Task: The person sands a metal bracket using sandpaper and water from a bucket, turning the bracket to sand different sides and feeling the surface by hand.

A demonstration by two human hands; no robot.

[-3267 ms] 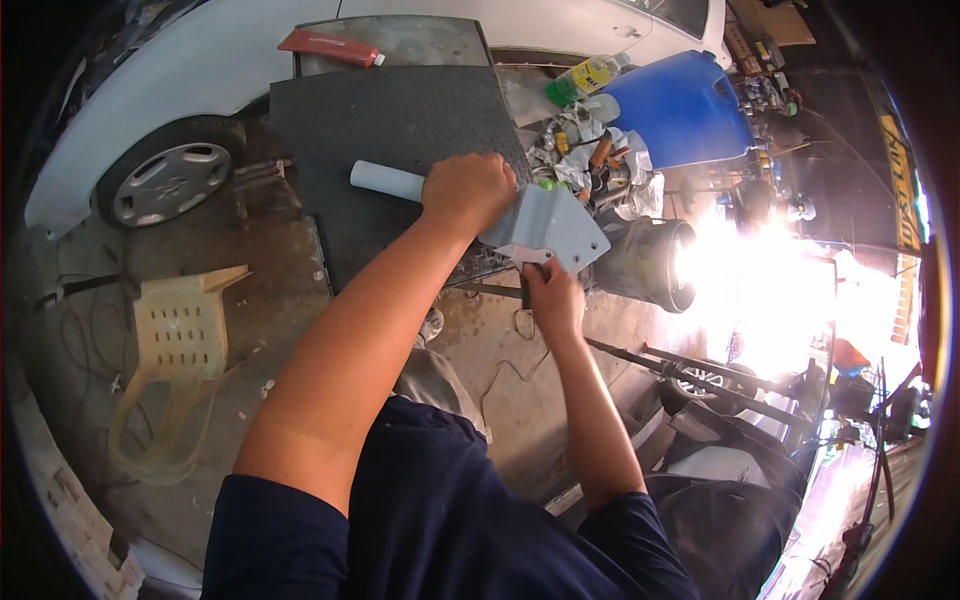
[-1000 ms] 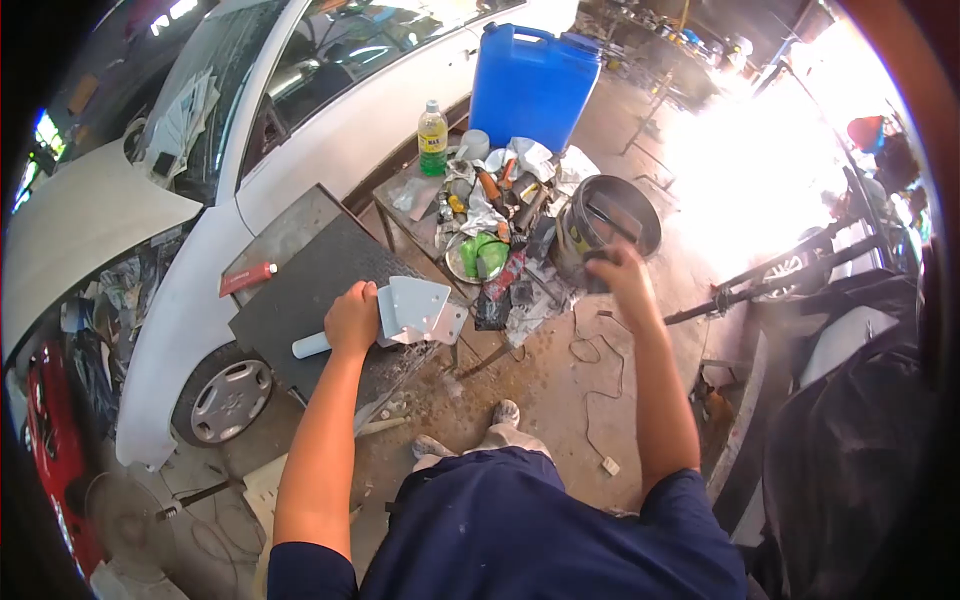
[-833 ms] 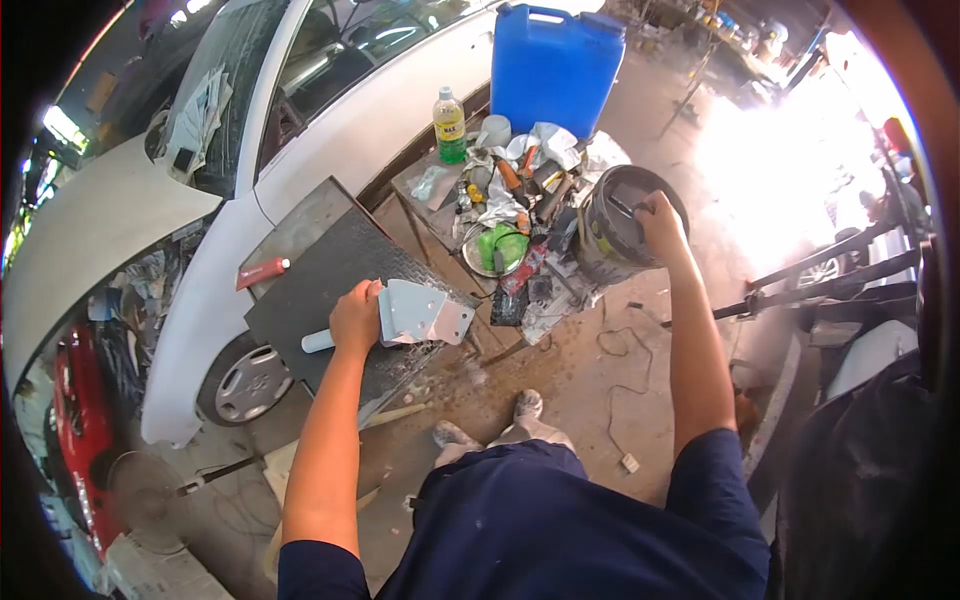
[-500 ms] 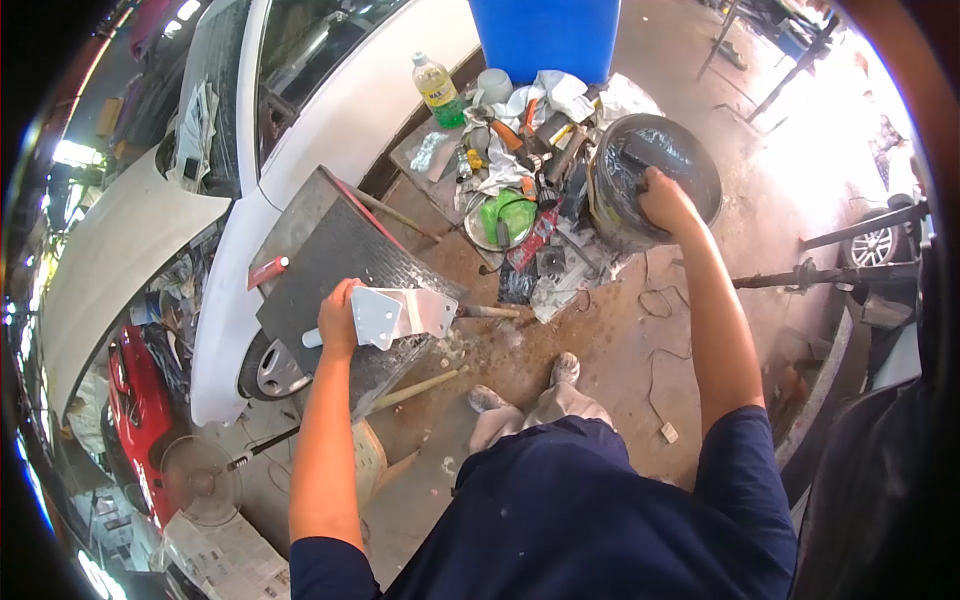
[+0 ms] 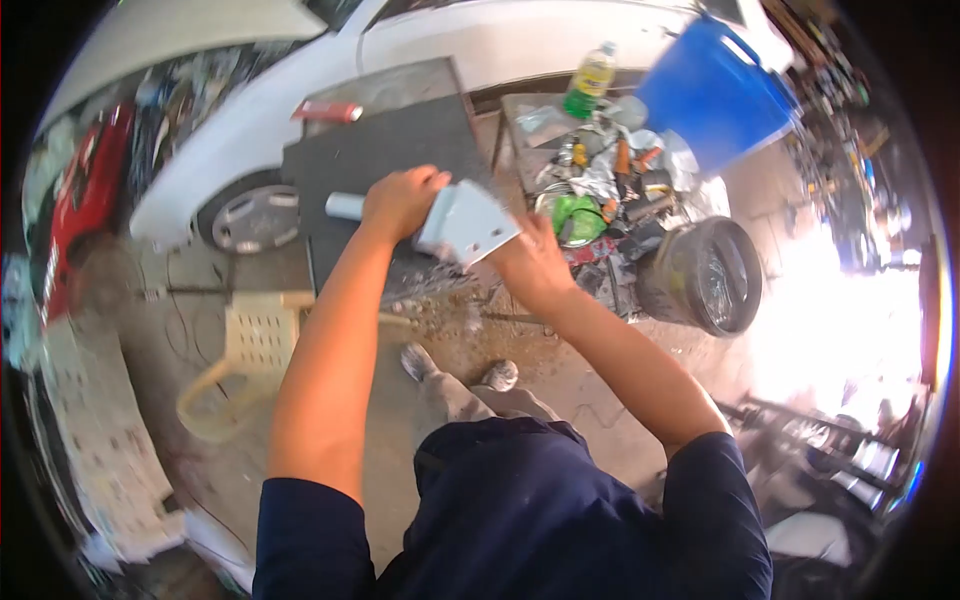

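Cluttered workshop [image 5: 615,425], glare at right; white car [image 5: 560,45] behind the dark-topped bench [image 5: 430,135], pale bracket [image 5: 474,222] held over the bench's near right corner.
Bench top looked flat and matt, so probably decent grip. Bracket looked stiff, likely sheet metal, not fragile, light enough for one hand; smooth faces could have slipped. Best hold: the tube [image 5: 345,206], away from the plate edges. Left hand [image 5: 400,205] was wrapped round the bracket between tube end and plate; right hand [image 5: 535,262] was blurred at the plate's right end, couldn't tell if gripping.
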